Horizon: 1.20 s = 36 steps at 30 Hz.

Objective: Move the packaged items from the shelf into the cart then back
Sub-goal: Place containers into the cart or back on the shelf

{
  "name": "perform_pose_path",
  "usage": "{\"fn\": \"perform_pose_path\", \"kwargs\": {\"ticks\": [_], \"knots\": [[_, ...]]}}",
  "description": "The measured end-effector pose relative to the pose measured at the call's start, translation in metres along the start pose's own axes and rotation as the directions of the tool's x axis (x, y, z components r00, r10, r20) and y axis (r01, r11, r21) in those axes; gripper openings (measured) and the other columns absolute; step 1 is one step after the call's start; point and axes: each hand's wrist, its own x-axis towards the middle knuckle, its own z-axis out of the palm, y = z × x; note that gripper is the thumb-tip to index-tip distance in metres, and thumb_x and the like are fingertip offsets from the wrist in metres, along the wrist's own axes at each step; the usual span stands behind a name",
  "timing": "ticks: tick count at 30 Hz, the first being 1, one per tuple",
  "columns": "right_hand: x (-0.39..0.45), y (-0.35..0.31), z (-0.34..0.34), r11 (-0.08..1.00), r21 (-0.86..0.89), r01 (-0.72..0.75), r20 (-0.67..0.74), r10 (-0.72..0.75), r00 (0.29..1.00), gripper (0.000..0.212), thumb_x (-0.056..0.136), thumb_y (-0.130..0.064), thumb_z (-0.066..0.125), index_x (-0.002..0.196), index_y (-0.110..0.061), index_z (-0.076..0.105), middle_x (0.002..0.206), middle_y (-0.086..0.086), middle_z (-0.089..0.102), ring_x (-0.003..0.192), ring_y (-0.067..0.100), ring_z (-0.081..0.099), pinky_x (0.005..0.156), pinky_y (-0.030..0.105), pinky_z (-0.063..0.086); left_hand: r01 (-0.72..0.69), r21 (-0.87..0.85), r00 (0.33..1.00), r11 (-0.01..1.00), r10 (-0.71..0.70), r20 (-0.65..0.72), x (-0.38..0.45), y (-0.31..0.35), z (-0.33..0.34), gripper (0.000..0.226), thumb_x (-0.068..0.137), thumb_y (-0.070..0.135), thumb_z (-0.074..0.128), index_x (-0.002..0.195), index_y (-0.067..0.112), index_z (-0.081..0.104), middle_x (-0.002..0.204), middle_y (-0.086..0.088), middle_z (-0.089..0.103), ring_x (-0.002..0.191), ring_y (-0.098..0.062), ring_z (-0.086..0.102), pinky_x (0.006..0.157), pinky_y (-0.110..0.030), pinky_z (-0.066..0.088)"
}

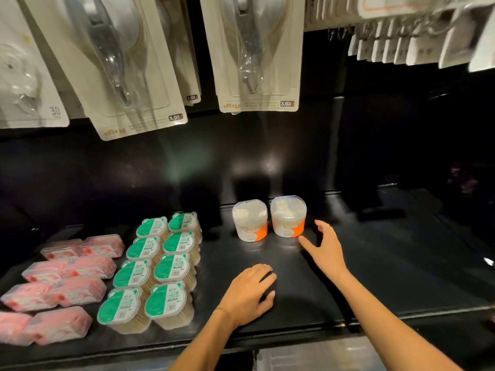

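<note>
Two clear tubs of cotton swabs with orange-and-white labels stand upright side by side at the back of the black shelf (308, 285): the left tub (250, 220) and the right tub (288, 216). My right hand (325, 249) hovers just right of and in front of the right tub, fingers spread, holding nothing. My left hand (250, 293) lies palm down on the bare shelf in front of the tubs, fingers apart, with nothing in it. No cart is in view.
Green-lidded swab packs (158, 266) fill two columns left of my hands. Pink flat packs (67, 279) lie further left. Carded hook packages (257, 54) hang overhead from pegs. The shelf's front edge (294, 334) runs under my forearms.
</note>
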Motion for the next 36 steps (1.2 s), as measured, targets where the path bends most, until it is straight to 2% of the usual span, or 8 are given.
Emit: {"fn": "perform_pose_path", "kwargs": {"ticks": [5, 9, 14, 16, 20, 23, 28, 36], "knots": [[-0.080, 0.004, -0.052, 0.981, -0.153, 0.121, -0.048, -0.129, 0.990, 0.040, 0.093, -0.023, 0.059, 0.131, -0.012, 0.051, 0.137, -0.002, 0.050, 0.129, 0.016, 0.045, 0.101, 0.017, 0.027, 0.105, -0.035, 0.994, 0.994, -0.104, 0.022, 0.008, 0.018, -0.013, 0.038, 0.095, 0.032, 0.043, 0.125, 0.014, 0.055, 0.128, 0.000, 0.054, 0.114, -0.019, 0.052, 0.095, -0.029, 0.041], [-0.158, 0.017, -0.093, 0.966, -0.236, 0.108, -0.103, -0.135, 0.985, 0.043, 0.093, -0.030, 0.053, 0.133, -0.015, 0.051, 0.137, -0.009, 0.045, 0.131, 0.007, 0.038, 0.107, 0.016, 0.024, 0.039, -0.301, 0.989, 0.953, -0.080, -0.125, 0.011, 0.077, -0.017, 0.046, 0.095, 0.038, 0.041, 0.133, 0.015, 0.052, 0.139, 0.003, 0.050, 0.127, -0.012, 0.045, 0.107, -0.020, 0.026], [-0.262, 0.054, -0.142, 0.965, -0.259, -0.046, -0.287, -0.031, 0.957, 0.049, 0.092, -0.048, 0.042, 0.137, -0.027, 0.045, 0.146, -0.014, 0.037, 0.131, 0.002, 0.037, 0.109, 0.033, 0.037, -0.136, -0.530, 0.991, 0.837, 0.107, -0.085, 0.013, 0.176, 0.002, 0.057, 0.096, 0.052, 0.032, 0.142, 0.019, 0.043, 0.151, 0.009, 0.033, 0.138, 0.004, 0.022, 0.115, -0.018, 0.016], [-0.305, 0.063, -0.162, 0.964, -0.229, -0.138, -0.356, 0.049, 0.933, 0.046, 0.092, -0.057, 0.036, 0.135, -0.042, 0.039, 0.148, -0.021, 0.034, 0.123, -0.001, 0.041, 0.106, 0.027, 0.036, -0.158, -0.618, 0.987, 0.770, 0.141, -0.076, 0.009, 0.214, 0.008, 0.059, 0.096, 0.056, 0.029, 0.142, 0.022, 0.041, 0.149, 0.014, 0.034, 0.137, 0.006, 0.025, 0.113, -0.016, 0.019], [-0.386, 0.077, -0.195, 0.937, -0.167, -0.308, -0.527, 0.179, 0.831, 0.041, 0.088, -0.056, 0.042, 0.129, -0.055, 0.036, 0.143, -0.032, 0.031, 0.136, -0.006, 0.029, 0.100, 0.000, 0.022, -0.060, -0.826, 0.995, 0.561, 0.095, -0.008, -0.006, 0.293, 0.018, 0.050, 0.088, 0.061, 0.038, 0.133, 0.040, 0.033, 0.139, 0.036, 0.029, 0.129, 0.016, 0.029, 0.103, 0.000, 0.019], [-0.428, 0.089, -0.226, 0.904, -0.133, -0.407, -0.618, 0.246, 0.747, 0.052, 0.080, -0.078, 0.031, 0.128, -0.059, 0.035, 0.142, -0.036, 0.029, 0.133, -0.012, 0.026, 0.101, 0.003, 0.017, -0.111, -0.830, 0.980, 0.547, 0.200, 0.001, -0.006, 0.344, 0.040, 0.047, 0.088, 0.053, 0.040, 0.134, 0.043, 0.036, 0.140, 0.043, 0.030, 0.131, 0.016, 0.028, 0.108, -0.008, 0.019], [-0.462, 0.127, -0.279, 0.888, -0.015, -0.459, -0.697, 0.319, 0.642, 0.050, 0.083, -0.072, 0.039, 0.132, -0.061, 0.033, 0.142, -0.043, 0.025, 0.136, -0.008, 0.027, 0.109, 0.022, 0.025, -0.278, -0.756, 0.922, 0.592, 0.386, -0.037, 0.027, 0.427, 0.066, 0.053, 0.091, 0.043, 0.043, 0.139, 0.023, 0.047, 0.146, 0.017, 0.038, 0.136, 0.006, 0.028, 0.113, -0.028, 0.022], [-0.473, 0.203, -0.398, 0.852, 0.067, -0.520, -0.720, 0.402, 0.566, 0.069, 0.074, -0.081, 0.033, 0.138, -0.055, 0.025, 0.145, -0.038, 0.015, 0.136, -0.010, 0.016, 0.111, 0.030, 0.017, -0.380, -0.712, 0.831, 0.591, 0.556, 0.019, 0.091, 0.563, 0.111, 0.055, 0.094, 0.060, 0.030, 0.142, 0.034, 0.028, 0.147, 0.018, 0.030, 0.137, 0.005, 0.025, 0.113, -0.024, 0.022]]}}
